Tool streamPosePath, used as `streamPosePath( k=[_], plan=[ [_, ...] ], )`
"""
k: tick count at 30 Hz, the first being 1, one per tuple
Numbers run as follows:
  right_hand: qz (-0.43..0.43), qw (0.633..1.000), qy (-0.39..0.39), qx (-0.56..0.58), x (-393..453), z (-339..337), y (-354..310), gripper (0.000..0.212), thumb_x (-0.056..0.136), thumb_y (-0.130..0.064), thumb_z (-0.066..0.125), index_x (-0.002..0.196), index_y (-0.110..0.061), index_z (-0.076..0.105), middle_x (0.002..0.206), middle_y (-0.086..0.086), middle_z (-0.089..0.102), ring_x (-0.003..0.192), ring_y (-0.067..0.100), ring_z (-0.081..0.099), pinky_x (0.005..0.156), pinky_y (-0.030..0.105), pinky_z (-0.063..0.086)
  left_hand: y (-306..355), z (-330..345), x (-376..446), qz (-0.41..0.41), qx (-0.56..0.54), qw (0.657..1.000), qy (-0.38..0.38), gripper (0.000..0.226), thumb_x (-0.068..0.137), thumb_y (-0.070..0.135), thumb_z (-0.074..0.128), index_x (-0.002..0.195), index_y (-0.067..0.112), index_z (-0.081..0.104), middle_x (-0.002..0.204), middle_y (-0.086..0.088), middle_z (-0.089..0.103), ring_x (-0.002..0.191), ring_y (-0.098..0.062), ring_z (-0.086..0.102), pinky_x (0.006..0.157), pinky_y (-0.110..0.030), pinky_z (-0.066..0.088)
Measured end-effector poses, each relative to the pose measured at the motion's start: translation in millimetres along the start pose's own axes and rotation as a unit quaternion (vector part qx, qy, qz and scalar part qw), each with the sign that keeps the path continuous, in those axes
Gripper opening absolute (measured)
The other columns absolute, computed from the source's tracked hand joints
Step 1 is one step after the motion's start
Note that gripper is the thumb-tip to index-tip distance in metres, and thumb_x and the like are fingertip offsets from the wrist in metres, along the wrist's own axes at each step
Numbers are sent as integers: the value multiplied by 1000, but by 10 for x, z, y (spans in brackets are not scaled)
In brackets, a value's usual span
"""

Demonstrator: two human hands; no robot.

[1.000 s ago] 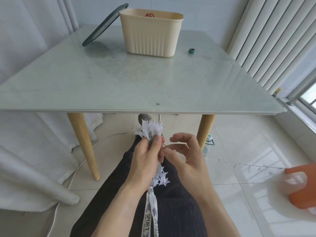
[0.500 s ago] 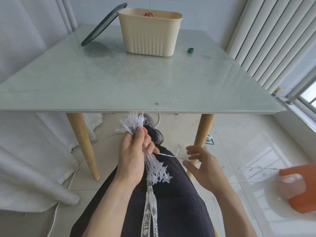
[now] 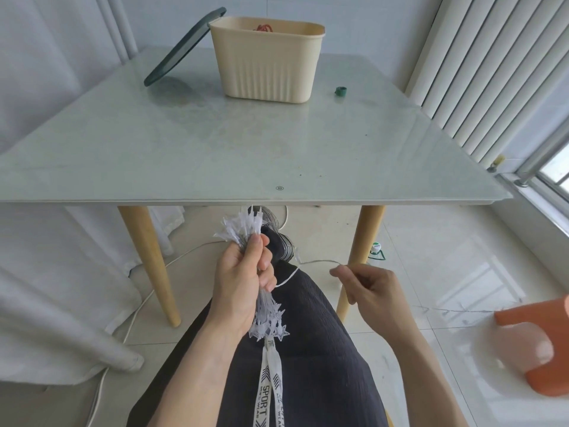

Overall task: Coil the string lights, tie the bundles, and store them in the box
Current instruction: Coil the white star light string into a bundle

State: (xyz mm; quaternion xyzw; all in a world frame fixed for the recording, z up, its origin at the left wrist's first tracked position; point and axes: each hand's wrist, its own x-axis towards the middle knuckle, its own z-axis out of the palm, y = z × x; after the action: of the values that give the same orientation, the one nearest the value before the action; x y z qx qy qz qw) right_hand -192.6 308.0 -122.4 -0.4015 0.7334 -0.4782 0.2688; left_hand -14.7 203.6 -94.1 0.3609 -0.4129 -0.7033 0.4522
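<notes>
Two hands coil: left hand (image 3: 243, 285) grips the star-light bundle (image 3: 246, 232), right hand (image 3: 366, 288) pinches the loose wire (image 3: 314, 262); next probably another loop.

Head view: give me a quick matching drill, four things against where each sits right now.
Things:
1. star light bundle
2. loose wire
3. dark lid
4. green tie roll

Places:
A. lying on the table right of the box
B. gripped in the left hand
C. leaning against the box's left side
D. pinched by the right hand

Pairs: 1-B, 2-D, 3-C, 4-A
</notes>
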Motion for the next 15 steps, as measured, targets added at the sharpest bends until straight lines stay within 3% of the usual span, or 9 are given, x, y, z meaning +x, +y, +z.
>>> streamPosePath(
  k=[4, 9, 12, 15],
  plan=[
    [-24, 999, -35, 5, -15, 62, -31, 19, 100, -17, 57, 95, -23, 75, 49, -4, 53, 50, 11, 45, 53, 19, 38, -31, 40, -29, -2, -7, 1000, -10, 20, 106, 18, 42, 95, 4, 53, 61, 2, 40, 45, -12, 32, 45, -26, 34],
    [-24, 992, -44, -115, 16, 34, 87, 11, 91, -24, 69, 82, -28, 74, 56, -10, 58, 51, 4, 48, 55, 20, 39, 13, -38, 15, 20, -27, 999, 22, 21, 107, 20, 41, 91, 10, 51, 61, 2, 25, 46, -10, 19, 42, -23, 19],
    [-6, 975, 27, -223, 78, -1, 292, 6, 86, -24, 75, 82, -28, 74, 75, -18, 61, 76, 1, 60, 78, 30, 49, 62, -132, 64, 21, -41, 998, 38, 24, 107, 20, 41, 86, 12, 51, 59, 4, 26, 44, -7, 17, 41, -21, 14],
    [33, 966, 68, -247, 136, -70, 503, 12, 87, -31, 76, 94, -25, 68, 98, -7, 56, 99, 20, 61, 86, 39, 49, 85, -208, 87, 20, -43, 998, 48, 27, 107, 19, 41, 83, 13, 50, 57, 6, 27, 42, -6, 17, 41, -22, 12]
  ],
)
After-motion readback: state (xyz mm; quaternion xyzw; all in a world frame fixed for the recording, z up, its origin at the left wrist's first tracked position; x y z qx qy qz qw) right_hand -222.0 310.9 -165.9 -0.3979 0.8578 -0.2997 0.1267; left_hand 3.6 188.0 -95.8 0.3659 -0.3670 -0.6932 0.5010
